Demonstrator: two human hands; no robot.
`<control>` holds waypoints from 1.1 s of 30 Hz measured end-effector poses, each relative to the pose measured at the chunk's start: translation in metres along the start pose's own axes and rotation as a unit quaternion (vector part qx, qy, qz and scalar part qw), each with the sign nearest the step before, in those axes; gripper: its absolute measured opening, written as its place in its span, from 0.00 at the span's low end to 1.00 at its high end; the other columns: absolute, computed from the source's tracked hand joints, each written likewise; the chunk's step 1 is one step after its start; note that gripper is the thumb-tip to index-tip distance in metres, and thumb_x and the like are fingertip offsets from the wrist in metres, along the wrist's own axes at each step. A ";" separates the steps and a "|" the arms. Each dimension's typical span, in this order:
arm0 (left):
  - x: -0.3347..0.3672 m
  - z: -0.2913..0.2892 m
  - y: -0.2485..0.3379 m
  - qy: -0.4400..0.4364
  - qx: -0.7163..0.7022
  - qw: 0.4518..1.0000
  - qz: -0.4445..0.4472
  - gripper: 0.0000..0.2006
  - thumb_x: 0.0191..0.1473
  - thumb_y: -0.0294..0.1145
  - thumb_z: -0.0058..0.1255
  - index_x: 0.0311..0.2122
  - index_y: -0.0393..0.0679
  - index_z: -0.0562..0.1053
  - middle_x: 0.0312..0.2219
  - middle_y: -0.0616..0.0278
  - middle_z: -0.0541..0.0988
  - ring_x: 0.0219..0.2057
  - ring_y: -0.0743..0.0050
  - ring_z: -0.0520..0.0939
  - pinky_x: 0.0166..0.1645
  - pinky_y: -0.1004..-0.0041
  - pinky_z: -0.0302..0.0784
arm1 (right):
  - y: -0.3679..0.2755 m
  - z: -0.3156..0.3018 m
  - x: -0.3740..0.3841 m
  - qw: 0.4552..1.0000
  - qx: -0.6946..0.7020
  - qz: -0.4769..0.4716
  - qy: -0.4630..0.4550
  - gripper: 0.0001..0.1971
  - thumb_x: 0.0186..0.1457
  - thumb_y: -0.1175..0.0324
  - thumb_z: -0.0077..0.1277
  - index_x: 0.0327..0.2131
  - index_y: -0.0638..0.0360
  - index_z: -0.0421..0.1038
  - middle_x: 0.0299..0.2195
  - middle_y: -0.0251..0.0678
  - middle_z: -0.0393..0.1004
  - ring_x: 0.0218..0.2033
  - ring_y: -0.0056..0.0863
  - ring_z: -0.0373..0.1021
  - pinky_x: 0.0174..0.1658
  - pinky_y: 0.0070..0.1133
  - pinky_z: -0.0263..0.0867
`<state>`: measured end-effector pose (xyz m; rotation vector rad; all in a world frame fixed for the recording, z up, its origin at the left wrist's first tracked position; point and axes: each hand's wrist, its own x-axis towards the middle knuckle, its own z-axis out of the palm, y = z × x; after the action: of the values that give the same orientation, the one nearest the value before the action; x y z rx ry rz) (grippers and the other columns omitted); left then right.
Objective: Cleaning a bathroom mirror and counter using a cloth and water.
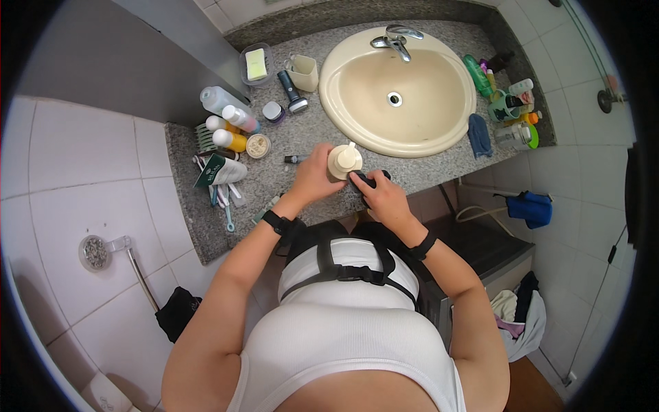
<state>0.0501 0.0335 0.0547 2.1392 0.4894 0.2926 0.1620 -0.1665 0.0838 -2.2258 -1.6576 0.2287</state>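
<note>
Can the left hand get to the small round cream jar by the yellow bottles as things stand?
Probably not yet: the left hand is wrapped around the cream pump bottle. The small round open cream jar sits just to its left on the speckled grey stone counter, path unobstructed.

Cream sink point(439, 130), chrome faucet point(396, 39), blue cloth point(479, 134), soap dish point(256, 64), green tube point(221, 172), flashlight point(292, 91)

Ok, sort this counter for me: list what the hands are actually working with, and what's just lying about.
In hand:
- cream pump bottle, gripped by the left hand
- black object, held by the right hand; too hidden to identify

Lying about:
- sink
- soap dish
- blue cloth
- green-and-white tube
- yellow-banded bottles
</note>
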 end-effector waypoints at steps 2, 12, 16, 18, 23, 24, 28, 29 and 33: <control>-0.001 -0.007 -0.006 -0.033 -0.003 0.999 -0.016 0.35 0.35 0.39 0.73 0.48 0.43 0.67 0.42 0.49 0.76 0.46 0.42 0.78 0.46 0.54 0.76 | 0.009 -0.001 -0.001 1.000 0.004 0.009 0.011 0.31 0.49 0.74 0.55 0.59 0.42 0.69 0.40 0.37 0.68 0.31 0.36 0.74 0.31 0.29 0.74; 0.020 0.009 -0.019 -0.022 -0.043 0.995 0.091 0.42 0.36 0.37 0.73 0.59 0.42 0.67 0.51 0.45 0.76 0.53 0.41 0.76 0.58 0.56 0.72 | 0.021 0.002 0.009 0.998 -0.010 -0.002 0.055 0.32 0.46 0.74 0.58 0.58 0.42 0.70 0.40 0.34 0.69 0.29 0.35 0.75 0.28 0.29 0.72; 0.014 0.013 -0.010 -0.004 -0.068 0.996 0.052 0.36 0.41 0.31 0.67 0.59 0.43 0.68 0.51 0.46 0.76 0.54 0.43 0.76 0.58 0.58 0.72 | 0.008 0.014 0.006 0.998 0.012 -0.021 0.053 0.30 0.47 0.72 0.58 0.57 0.42 0.71 0.38 0.32 0.70 0.33 0.31 0.75 0.28 0.27 0.73; 0.012 0.020 -0.013 0.007 -0.067 0.996 0.050 0.35 0.42 0.30 0.65 0.59 0.44 0.68 0.52 0.46 0.76 0.54 0.43 0.76 0.58 0.59 0.72 | -0.003 0.020 0.011 0.997 0.029 -0.046 0.057 0.30 0.48 0.71 0.57 0.58 0.42 0.70 0.38 0.32 0.70 0.35 0.30 0.75 0.30 0.28 0.73; 0.009 0.019 -0.013 0.019 -0.049 0.999 0.013 0.34 0.43 0.30 0.65 0.59 0.44 0.68 0.53 0.49 0.77 0.54 0.45 0.77 0.56 0.61 0.74 | -0.009 0.023 0.017 0.996 0.047 -0.034 0.064 0.32 0.46 0.72 0.60 0.58 0.39 0.70 0.39 0.33 0.69 0.31 0.33 0.74 0.31 0.27 0.73; 0.010 0.018 -0.010 0.018 -0.049 0.999 0.014 0.34 0.43 0.30 0.65 0.59 0.44 0.68 0.53 0.49 0.77 0.54 0.45 0.77 0.56 0.61 0.74 | -0.003 0.021 0.013 0.997 0.058 -0.030 0.047 0.32 0.46 0.72 0.60 0.58 0.39 0.70 0.40 0.34 0.69 0.32 0.34 0.74 0.31 0.29 0.73; 0.009 0.018 -0.011 0.026 -0.019 0.999 0.017 0.39 0.38 0.37 0.71 0.59 0.45 0.69 0.52 0.50 0.78 0.53 0.47 0.78 0.55 0.60 0.76 | 0.022 0.015 -0.002 0.999 0.033 0.013 0.031 0.31 0.48 0.72 0.58 0.58 0.41 0.70 0.41 0.37 0.69 0.35 0.37 0.75 0.33 0.33 0.74; 0.009 0.019 -0.011 0.028 -0.009 0.999 0.014 0.41 0.36 0.39 0.73 0.59 0.46 0.69 0.52 0.50 0.78 0.53 0.48 0.79 0.54 0.59 0.76 | 0.028 0.013 -0.003 0.999 0.032 0.015 0.031 0.31 0.48 0.72 0.58 0.58 0.41 0.70 0.41 0.37 0.69 0.35 0.37 0.75 0.33 0.33 0.74; 0.010 0.021 -0.012 0.040 0.009 0.998 0.037 0.43 0.37 0.43 0.74 0.59 0.44 0.68 0.49 0.49 0.79 0.50 0.48 0.81 0.52 0.59 0.78 | 0.046 0.005 0.012 0.992 0.044 0.097 0.061 0.31 0.49 0.74 0.59 0.59 0.43 0.69 0.42 0.37 0.69 0.35 0.40 0.75 0.34 0.34 0.73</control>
<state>0.0644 0.0294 0.0327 2.1726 0.4594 0.4178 0.2054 -0.1657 0.0625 -2.2852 -1.3431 0.2064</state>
